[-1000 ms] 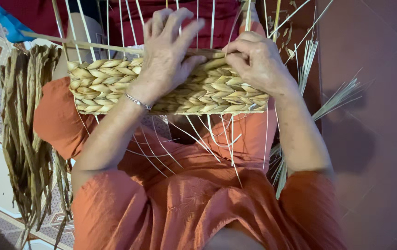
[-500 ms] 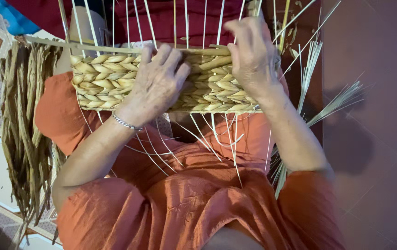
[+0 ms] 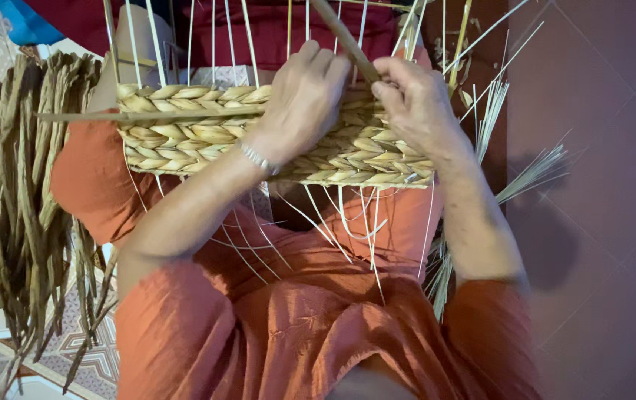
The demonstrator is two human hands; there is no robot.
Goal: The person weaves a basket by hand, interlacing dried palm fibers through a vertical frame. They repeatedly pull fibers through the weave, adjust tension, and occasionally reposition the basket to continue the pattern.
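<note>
On an orange lap, a half-woven straw mat [image 3: 199, 137], pale stakes upright.

No packages, labels, signs or screens show anywhere in the view; nothing here carries print or a display.

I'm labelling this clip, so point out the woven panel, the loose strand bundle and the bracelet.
Woven panel [image 3: 192, 133], head view, braided left part.
Loose strand bundle [image 3: 25, 215], head view, mid-length.
Bracelet [image 3: 257, 158], head view, on the left wrist.
</note>
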